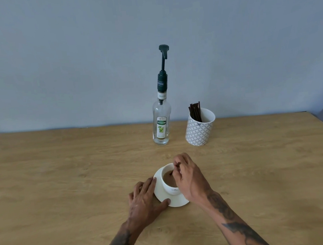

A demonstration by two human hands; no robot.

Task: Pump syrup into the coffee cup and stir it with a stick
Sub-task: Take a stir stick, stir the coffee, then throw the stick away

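Observation:
A white coffee cup (167, 188) holding brown coffee stands on a white saucer (179, 201) near the table's front middle. My right hand (188, 176) hovers over the cup's right side, fingers pinched on a dark stir stick (173, 171) whose tip dips into the coffee. My left hand (143, 198) rests flat on the table, fingers and thumb against the saucer's left rim. Farther back stands a clear syrup bottle (161, 120) with a dark green pump, its spout raised.
A patterned white cup (199, 133) holding several dark stir sticks (195, 112) stands right of the bottle. The wooden table (64, 178) meets a blue-grey wall at the back; its right edge runs diagonally at the far right.

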